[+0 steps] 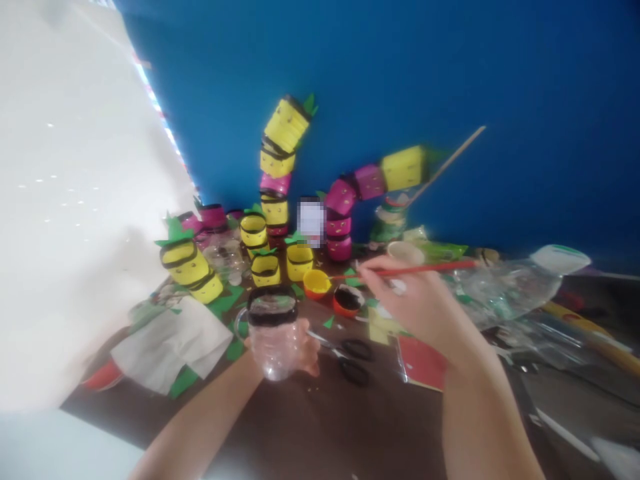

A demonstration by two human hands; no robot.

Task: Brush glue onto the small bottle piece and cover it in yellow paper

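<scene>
My left hand [309, 347] is wrapped round a clear plastic cup [274, 347] with a black band at its rim and a handle on its left. In my right hand [400, 290] is a red paintbrush [430, 269], held nearly level. The brush tip points left, at the small pot of yellow paint [317, 285]; whether it touches the paint is hard to tell. Beside that stands a small pot of black paint [349, 301]. Black-handled scissors [354, 360] lie just right of the cup, their blades partly behind my left hand.
Yellow and magenta painted cups with green paper leaves stand behind, some stacked into a leaning tower [275, 163] and a bent one [340, 207]. A white cloth [173, 343] lies left, a red card [423, 362] right, and clear plastic bottles [515, 287] far right. Green paper scraps [225, 303] litter the table.
</scene>
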